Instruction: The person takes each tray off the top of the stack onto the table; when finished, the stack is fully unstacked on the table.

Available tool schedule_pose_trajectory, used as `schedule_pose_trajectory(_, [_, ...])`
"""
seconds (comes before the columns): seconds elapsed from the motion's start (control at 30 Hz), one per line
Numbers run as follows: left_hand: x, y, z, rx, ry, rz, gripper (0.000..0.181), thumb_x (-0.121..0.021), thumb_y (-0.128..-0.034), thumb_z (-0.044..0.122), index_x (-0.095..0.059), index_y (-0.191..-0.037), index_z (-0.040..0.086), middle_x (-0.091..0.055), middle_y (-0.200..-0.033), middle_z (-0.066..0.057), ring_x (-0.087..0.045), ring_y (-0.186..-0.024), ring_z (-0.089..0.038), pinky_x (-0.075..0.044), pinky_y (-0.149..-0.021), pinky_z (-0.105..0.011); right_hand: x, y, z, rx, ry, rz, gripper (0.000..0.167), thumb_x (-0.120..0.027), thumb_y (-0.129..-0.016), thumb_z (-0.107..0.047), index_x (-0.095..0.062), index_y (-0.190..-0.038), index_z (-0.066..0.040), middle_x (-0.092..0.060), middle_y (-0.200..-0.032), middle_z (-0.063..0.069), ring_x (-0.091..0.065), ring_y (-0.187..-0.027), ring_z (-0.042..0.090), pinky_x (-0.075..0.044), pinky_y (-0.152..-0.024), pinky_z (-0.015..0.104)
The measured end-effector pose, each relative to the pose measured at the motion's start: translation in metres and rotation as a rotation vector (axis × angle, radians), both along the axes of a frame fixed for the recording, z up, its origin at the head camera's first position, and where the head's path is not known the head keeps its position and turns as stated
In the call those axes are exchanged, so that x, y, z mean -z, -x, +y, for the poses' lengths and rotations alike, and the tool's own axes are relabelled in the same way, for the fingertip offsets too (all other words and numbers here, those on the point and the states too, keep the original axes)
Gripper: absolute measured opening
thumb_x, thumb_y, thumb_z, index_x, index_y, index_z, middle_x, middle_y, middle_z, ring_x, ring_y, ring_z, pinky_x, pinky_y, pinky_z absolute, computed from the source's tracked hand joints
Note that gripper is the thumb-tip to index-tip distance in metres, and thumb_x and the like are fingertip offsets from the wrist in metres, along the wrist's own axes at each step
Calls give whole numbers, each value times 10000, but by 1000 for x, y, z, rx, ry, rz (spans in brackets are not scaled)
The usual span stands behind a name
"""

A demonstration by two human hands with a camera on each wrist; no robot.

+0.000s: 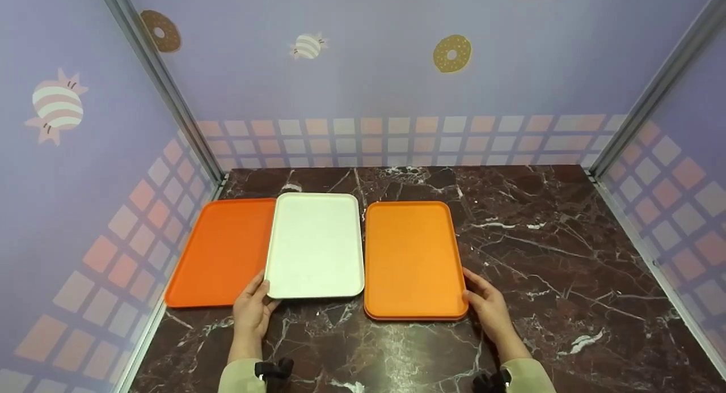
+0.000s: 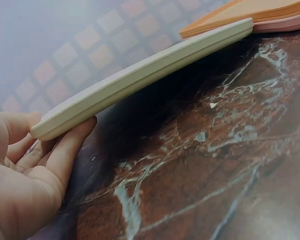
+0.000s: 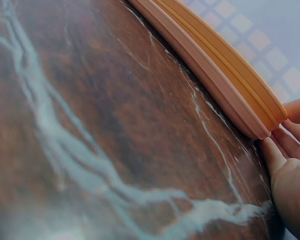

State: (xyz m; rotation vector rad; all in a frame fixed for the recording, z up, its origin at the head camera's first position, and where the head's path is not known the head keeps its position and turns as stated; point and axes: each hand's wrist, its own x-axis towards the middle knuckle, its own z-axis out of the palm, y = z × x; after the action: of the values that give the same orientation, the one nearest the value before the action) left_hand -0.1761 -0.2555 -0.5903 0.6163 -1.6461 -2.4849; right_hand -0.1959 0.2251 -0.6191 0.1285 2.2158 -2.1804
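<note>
My left hand pinches the near left corner of a white rectangular tray, thumb on the rim and fingers beneath. In the left wrist view, the white tray is held above the tabletop, with dark shadow under it. My right hand grips the near right edge of a stack topped by an orange tray. A pinkish tray shows at the bottom of that stack in the right wrist view. Left of the white tray lies a red-orange tray, its right side partly covered.
The dark red marble tabletop has white veins. Purple walls with pink and white squares enclose it at the back, left and right. Metal strips run along the wall corners.
</note>
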Motion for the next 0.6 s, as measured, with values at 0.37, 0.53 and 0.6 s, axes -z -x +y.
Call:
schedule_pose_trajectory(0.37, [-7,6,-1,55,368,-165,514,-474,-1103,170,-376,-1592,46,-320,-1660,-229,-415,-1485,-387,-515,-1131,-464,0,2,1,-4,-5,-12,524,-574,-987,47,-507,-1505,0,-513,-1546,207,-601,-1175,-42,-534,-929,114])
schedule_pose_trajectory(0.53, [-14,11,0,70,717,-221,458,-494,-1070,101,-482,-1511,-25,-488,-1515,-310,-470,-1410,-463,-466,-1140,-568,-1,1,0,-8,-9,-12,525,-579,-986,43,-508,-1505,-3,-516,-1543,206,-599,-1206,-10,-530,-935,110])
schedule_pose_trajectory(0.6, [-18,13,2,79,882,-226,434,-511,-1052,71,-529,-1471,-39,-555,-1446,-314,-526,-1342,-480,-491,-1092,-583,-1,1,0,-9,-1,-7,531,-580,-981,49,-503,-1505,7,-510,-1545,217,-598,-1215,-6,-526,-940,107])
